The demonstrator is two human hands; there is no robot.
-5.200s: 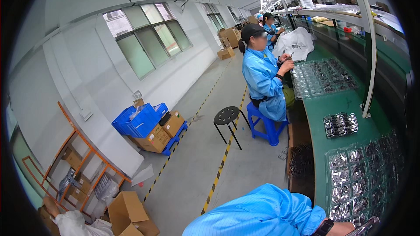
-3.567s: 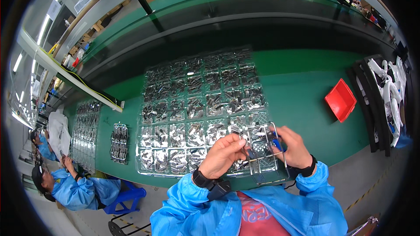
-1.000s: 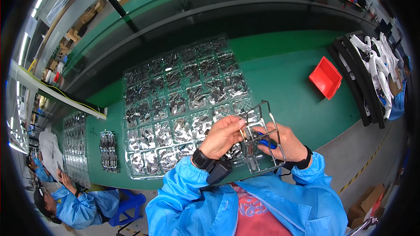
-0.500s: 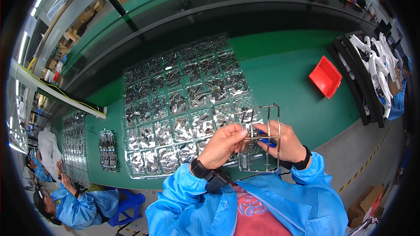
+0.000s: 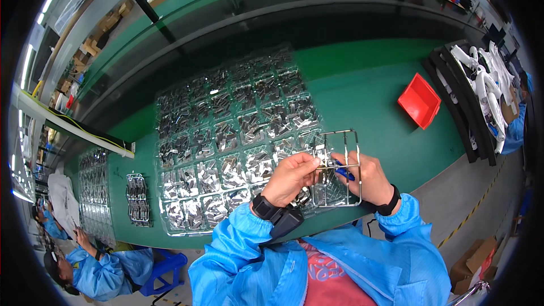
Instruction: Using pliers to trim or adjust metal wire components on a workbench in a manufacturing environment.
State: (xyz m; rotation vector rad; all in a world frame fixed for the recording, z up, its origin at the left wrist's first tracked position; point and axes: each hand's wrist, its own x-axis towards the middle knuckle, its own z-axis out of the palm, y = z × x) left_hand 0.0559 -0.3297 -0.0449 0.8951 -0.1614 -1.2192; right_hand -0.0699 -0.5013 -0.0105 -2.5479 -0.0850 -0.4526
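My left hand (image 5: pixel 292 179) pinches the left side of a thin rectangular sprue frame (image 5: pixel 360 186) between thumb and fingers, holding it upright above the table's near edge. Behind the frame's bars, my right hand (image 5: pixel 371 177) is closed round blue-handled nippers (image 5: pixel 345 174). Their tip points left at the middle of the frame, close to my left thumb; what it touches is too small to make out. Just left of and beyond my hands lies a large clear compartment tray (image 5: pixel 170 229), its pockets filled with small dark and silvery flat pieces.
A red bin (image 5: pixel 419 101) sits on the green table (image 5: pixel 368 96) to the right. Black racks (image 5: pixel 456 105) with white parts stand beyond it. Left of the tray lies a stack of dark frames (image 5: pixel 137 199). A co-worker in blue (image 5: pixel 110 269) sits at far left beside another tray (image 5: pixel 95 192).
The sprue frame has tilted and shifted slightly up, its lower edge now higher. The blue handles have come closer together and moved a little right. My left hand has shifted slightly.
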